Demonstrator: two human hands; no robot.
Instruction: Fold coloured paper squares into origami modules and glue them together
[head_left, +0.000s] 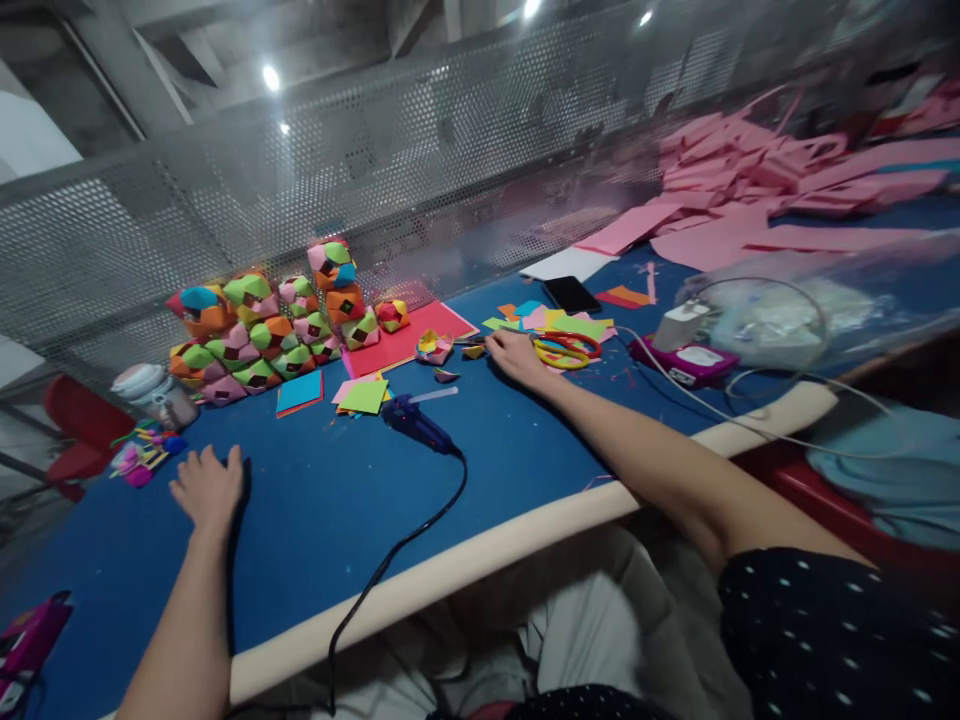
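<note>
While the left hand (208, 487) was held palm down at the blue bench (300, 540), its fingers spread apart and nothing seen in its grasp, the right hand (516, 358) was placed farther back among the paper pieces. Its fingers were bent and drawn nearly together beside the scissors (568, 349); whether they were clamped on the blades or only laid over them could not be told, as the fingertips were partly hidden.

The red and yellow handles were seen just to the right of that hand, partly overlapping loose coloured paper (591, 326). Near its fingertips, on the left, a small orange piece (474, 352) was seen, and past it a half-formed paper ball (433, 347) was set by the edge of a red sheet (446, 318). Between the two hands a blue glue gun (418, 425) was laid, its black cord draped over the bench's pale edge, with green and pink paper squares (365, 397) placed just beside it. Beyond the left hand, multicoloured paper balls (259, 335) were stacked before a perforated metal screen (420, 150).

A white label was borne by the purple box (686, 362) at the right, but its print was too blurred to be read.
</note>
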